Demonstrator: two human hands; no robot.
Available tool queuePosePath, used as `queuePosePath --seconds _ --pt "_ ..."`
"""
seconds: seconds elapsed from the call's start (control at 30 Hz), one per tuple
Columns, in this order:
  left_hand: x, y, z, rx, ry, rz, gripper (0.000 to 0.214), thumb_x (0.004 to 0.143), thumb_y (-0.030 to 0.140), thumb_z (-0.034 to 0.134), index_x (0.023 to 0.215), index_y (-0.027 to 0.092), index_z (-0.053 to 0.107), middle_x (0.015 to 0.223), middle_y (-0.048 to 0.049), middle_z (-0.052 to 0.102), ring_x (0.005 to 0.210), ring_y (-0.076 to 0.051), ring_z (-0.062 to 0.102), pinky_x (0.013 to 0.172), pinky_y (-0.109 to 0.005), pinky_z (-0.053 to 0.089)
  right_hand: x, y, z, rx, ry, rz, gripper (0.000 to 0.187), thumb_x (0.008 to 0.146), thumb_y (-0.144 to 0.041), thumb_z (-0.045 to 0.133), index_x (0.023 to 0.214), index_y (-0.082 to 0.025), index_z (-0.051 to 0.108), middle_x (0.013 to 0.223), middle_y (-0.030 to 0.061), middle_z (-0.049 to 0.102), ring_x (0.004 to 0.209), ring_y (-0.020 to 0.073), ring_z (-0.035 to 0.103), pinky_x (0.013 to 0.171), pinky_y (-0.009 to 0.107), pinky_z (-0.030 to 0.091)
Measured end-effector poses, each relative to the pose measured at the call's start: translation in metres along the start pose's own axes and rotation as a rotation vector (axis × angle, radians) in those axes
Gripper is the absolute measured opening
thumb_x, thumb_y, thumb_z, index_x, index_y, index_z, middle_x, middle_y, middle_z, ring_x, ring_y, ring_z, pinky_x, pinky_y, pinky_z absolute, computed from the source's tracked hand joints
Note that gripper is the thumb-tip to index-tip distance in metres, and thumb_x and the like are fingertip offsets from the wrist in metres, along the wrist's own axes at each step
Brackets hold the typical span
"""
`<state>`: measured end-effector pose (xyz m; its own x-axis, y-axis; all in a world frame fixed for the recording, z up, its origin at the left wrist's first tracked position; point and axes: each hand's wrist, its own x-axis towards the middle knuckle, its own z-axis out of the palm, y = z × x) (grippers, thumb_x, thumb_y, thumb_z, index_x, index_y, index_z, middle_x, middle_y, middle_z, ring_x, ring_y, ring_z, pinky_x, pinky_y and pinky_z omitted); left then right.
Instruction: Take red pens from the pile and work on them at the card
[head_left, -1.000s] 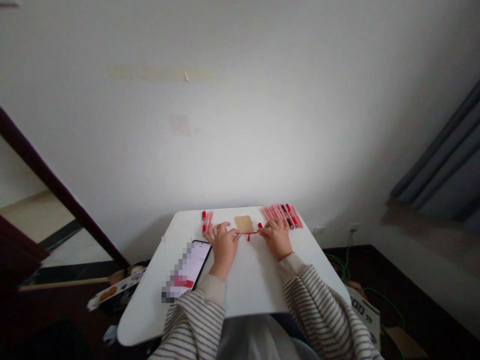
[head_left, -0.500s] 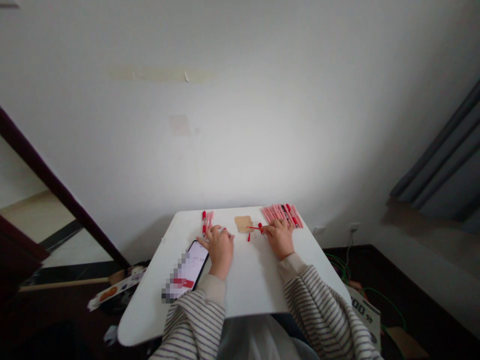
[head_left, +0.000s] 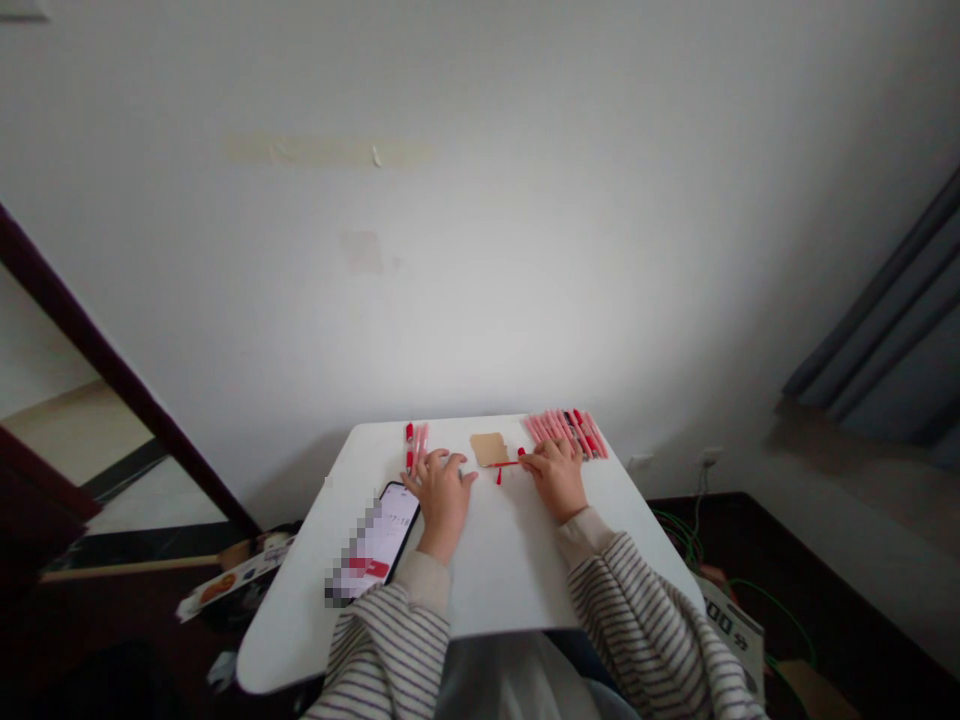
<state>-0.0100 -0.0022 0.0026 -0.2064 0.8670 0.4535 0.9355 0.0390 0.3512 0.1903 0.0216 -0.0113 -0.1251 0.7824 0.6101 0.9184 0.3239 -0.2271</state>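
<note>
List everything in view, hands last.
Table: one, white, centre
Card: one, tan, far middle
Stick: one, red, card's near edge
Cap: one, red, by stick
Small piece: one, red, near card
Right pens: many, pink, red, black, far right
Left pens: few, pink, red, far left
Phone: one, black-edged, left
Wall: one, white, behind table
Tape: one, yellowish, wall
Curtain: one, grey, right
Cables: several, green, right floor
Post: one, maroon, left
Left hand: one, striped sleeve, by phone
Right hand: one, striped sleeve, holding stick
</note>
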Motion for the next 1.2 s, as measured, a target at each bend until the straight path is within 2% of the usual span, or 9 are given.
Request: queuePosePath --seconds 0.1,0.27,0.47,0.53,0.63,0.77,0.93,1.2 --pt "-0.001 0.003 -0.004 -0.04 -0.042 0.025 0.021 0.074 0.033 0.072 0.095 0.034 0.073 0.122 -0.0042 0.059 0.125 -0.032 0.041 0.107 -0.069 0.02 0.0 -0.003 0.0 0.004 0.008 -0.068 0.013 0.088 -0.03 0.065 0.093 -0.036 0.075 0.098 0.0018 0.064 0.105 0.0217 0.046 0.107 0.05 0.017" --pt "-0.005 0.003 -0.006 -0.061 -0.064 0.046 0.008 0.076 0.034 0.07 0.083 0.033 0.075 0.121 -0.003 0.06 0.127 -0.032 0.038 0.108 -0.068 0.016 0.003 -0.01 -0.003 0.02 -0.008 -0.121 0.015 0.089 -0.031 0.062 0.097 -0.037 0.074 0.101 0.0023 0.064 0.107 0.0223 0.045 0.108 0.05 0.017" --pt "-0.014 -0.001 -0.01 -0.027 -0.017 -0.025 0.012 0.082 0.031 0.061 0.083 0.026 0.072 0.123 -0.0054 0.059 0.123 -0.03 0.044 0.106 -0.067 0.025 0.012 -0.016 -0.001 -0.035 -0.042 -0.004 0.04 0.089 -0.033 0.06 0.129 -0.028 0.058 0.116 0.0087 0.062 0.111 0.0266 0.045 0.107 0.05 0.022" --pt "-0.017 0.0 -0.011 0.002 -0.003 -0.045 0.015 0.083 0.03 0.057 0.081 0.024 0.07 0.124 -0.0071 0.058 0.123 -0.03 0.044 0.107 -0.066 0.026 0.014 -0.019 0.001 -0.037 -0.08 -0.013 0.034 0.09 -0.033 0.059 0.124 -0.028 0.061 0.118 0.0078 0.063 0.113 0.027 0.045 0.108 0.053 0.019" --pt "-0.021 0.004 -0.01 0.032 -0.026 -0.06 0.016 0.082 0.027 0.054 0.081 0.022 0.069 0.124 -0.0081 0.057 0.125 -0.03 0.042 0.107 -0.066 0.025 0.014 -0.026 0.004 -0.021 -0.17 -0.102 0.02 0.092 -0.035 0.055 0.107 -0.033 0.069 0.115 0.003 0.066 0.117 0.0267 0.044 0.11 0.062 0.009" --pt "-0.025 0.011 -0.007 0.082 -0.05 -0.034 0.019 0.079 0.025 0.053 0.088 0.021 0.069 0.123 -0.0098 0.057 0.126 -0.031 0.041 0.107 -0.066 0.025 0.015 -0.033 0.008 -0.036 -0.242 -0.13 0.021 0.094 -0.037 0.051 0.1 -0.034 0.071 0.109 0.0016 0.069 0.12 0.028 0.044 0.107 0.069 0.004" --pt "-0.026 0.016 -0.003 0.131 -0.063 -0.002 0.022 0.08 0.026 0.051 0.09 0.02 0.069 0.123 -0.011 0.056 0.123 -0.031 0.041 0.107 -0.067 0.025 0.021 -0.033 0.012 -0.07 -0.218 -0.075 0.028 0.097 -0.036 0.044 0.098 -0.031 0.072 0.108 0.0033 0.069 0.12 0.029 0.044 0.106 0.071 0.004" --pt "-0.027 0.016 0.003 0.174 -0.032 0.014 0.024 0.081 0.027 0.049 0.092 0.019 0.068 0.121 -0.0116 0.056 0.121 -0.031 0.042 0.106 -0.067 0.026 0.022 -0.028 0.013 -0.068 -0.201 -0.041 0.027 0.097 -0.034 0.044 0.1 -0.032 0.071 0.109 0.0022 0.069 0.12 0.0283 0.045 0.106 0.071 0.004"
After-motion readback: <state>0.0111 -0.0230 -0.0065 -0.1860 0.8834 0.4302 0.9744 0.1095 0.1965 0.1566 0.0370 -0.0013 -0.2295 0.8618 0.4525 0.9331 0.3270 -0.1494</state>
